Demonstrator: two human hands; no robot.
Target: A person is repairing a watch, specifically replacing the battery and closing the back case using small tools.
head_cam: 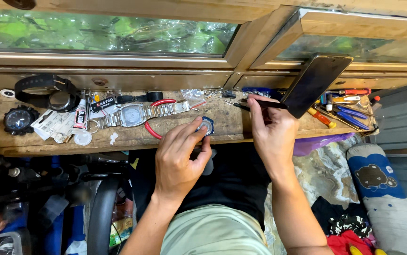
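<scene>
Blue-rimmed and small, the watch case (206, 126) lies on the wooden bench (222, 123), just left of the frame's centre, close to the bench's near edge. The left hand (180, 158) reaches up from the lower centre, and its fingertips (198, 130) close on the case from the lower left, pinning it against the wood. The case therefore lies directly at the tips of this hand, up and to the right of the palm. Its outline is roughly round, so no long axis can be told.

The right hand (272, 137) sits right of centre, just beside the case but apart from it. Its fingers are closed on dark tweezers (255, 103). The tool's long axis runs nearly level across the frame, with the tips pointing left, above and to the right of the case. The left hand is the nearer of the two; it touches the case, while the tweezers stand clear of it.

Surface: the bench is a worn plank running across the middle of the frame. Left of the case lie a metal-bracelet watch (135, 114), a red loop of cord (154, 127), a black round watch (18, 119) and a small glue tube (79, 114). At the right a dark phone (314, 82) leans upright beside a tray of screwdrivers (345, 113).

Room: a glass-fronted wooden counter (104, 33) spans the top of the frame. Cloth and a printed cushion (382, 189) fill the lower right.
</scene>
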